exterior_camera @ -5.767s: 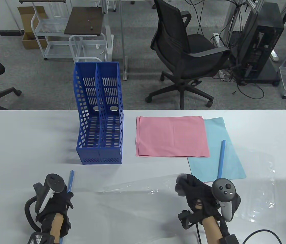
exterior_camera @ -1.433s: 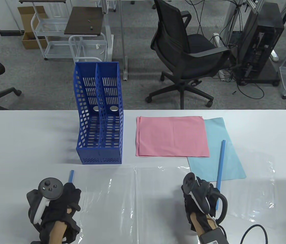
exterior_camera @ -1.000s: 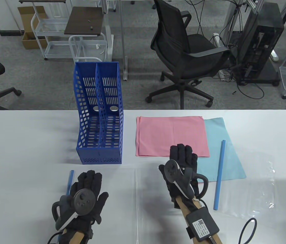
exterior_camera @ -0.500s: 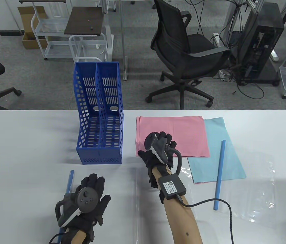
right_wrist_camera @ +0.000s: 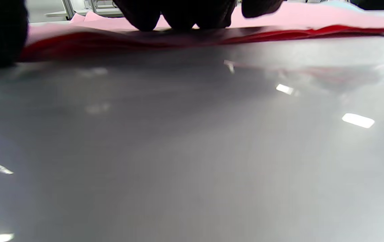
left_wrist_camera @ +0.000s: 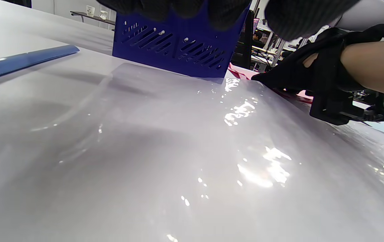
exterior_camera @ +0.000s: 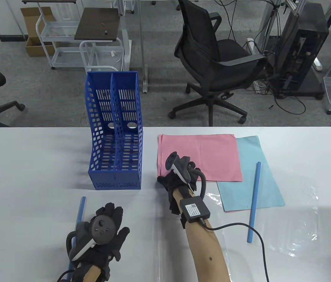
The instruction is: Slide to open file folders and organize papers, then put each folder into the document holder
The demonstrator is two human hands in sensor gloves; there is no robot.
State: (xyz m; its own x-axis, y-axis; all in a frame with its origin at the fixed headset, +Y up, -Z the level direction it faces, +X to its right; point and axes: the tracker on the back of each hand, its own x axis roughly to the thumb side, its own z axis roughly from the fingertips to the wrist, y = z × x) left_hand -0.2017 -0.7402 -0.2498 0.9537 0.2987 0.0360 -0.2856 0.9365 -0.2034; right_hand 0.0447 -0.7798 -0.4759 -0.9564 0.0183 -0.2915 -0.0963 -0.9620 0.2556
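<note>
- right hand (exterior_camera: 180,176) is at the near-left corner of the pink paper stack (exterior_camera: 200,155); in the right wrist view the fingertips (right_wrist_camera: 182,15) lie on top of the stack's near edge with the thumb low at the left, looks like a pinch on the corner but whether the thumb is actually under it, cannot tell
- left hand (exterior_camera: 105,235) lies flat, fingers spread, pressing the open clear folder (exterior_camera: 142,235) onto the table (exterior_camera: 21,164)
- pink stack lies flat beside the blue document holder (exterior_camera: 115,132), long axis left-right, overlapping the light blue paper (exterior_camera: 253,182)
- clear folder is spread at the near edge, its crease running away from the person
- one blue slide bar (exterior_camera: 80,208) sits by the left hand, another blue slide bar (exterior_camera: 254,202) lies on the light blue sheet, both pointing roughly front-to-back
- handling guess: paper is light and floppy, sheets will fan or slip apart; take it at the corner or near edge, lift the whole stack, support underneath
- folder plastic looks slick and limp, needs that hold-down hand or it will skate
- holder stands upright, both slots empty, opening up and toward the person
</note>
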